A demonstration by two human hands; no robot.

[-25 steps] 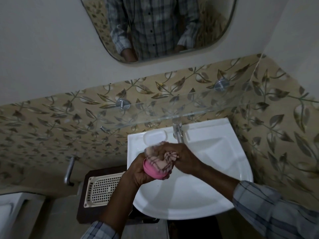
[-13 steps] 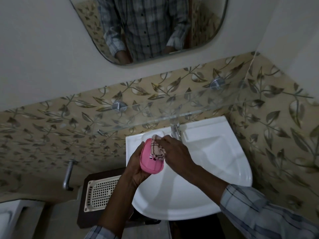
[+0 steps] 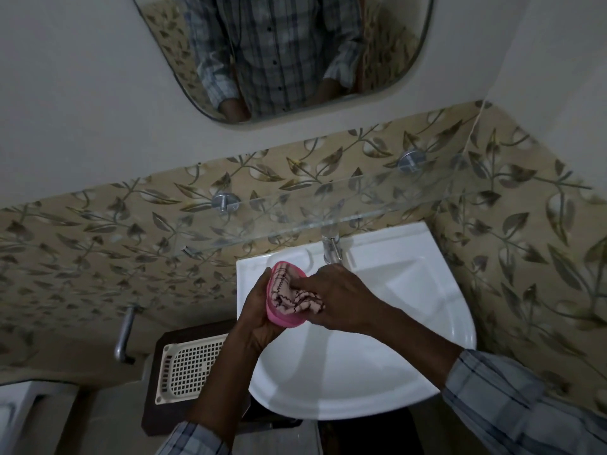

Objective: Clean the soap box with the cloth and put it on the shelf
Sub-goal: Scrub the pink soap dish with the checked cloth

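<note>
head view looks down on a white ceramic corner sink, the landmark for everything else. above the sink's back-left part, the left hand cups a pink oval plastic soap box from its left side, fingers curled around the rim so the open face tilts toward the right. the right hand comes in from the right, its fingers bunched on a pinkish cloth with dark wavy stripes and pressing it into the hollow of the soap box; part of the cloth spills over the box's right edge. both hands are closed on what they hold, and both wrists emerge from rolled plaid sleeves. a chrome tap stands at the back edge of the sink, just behind the right hand's knuckles. a clear glass shelf on two round metal brackets runs along the leaf-patterned wall tiles above the sink's back edge. left of the sink, a cream perforated plastic tray lies on a dark brown surface. a rounded mirror hangs on the wall high above the sink.
</note>
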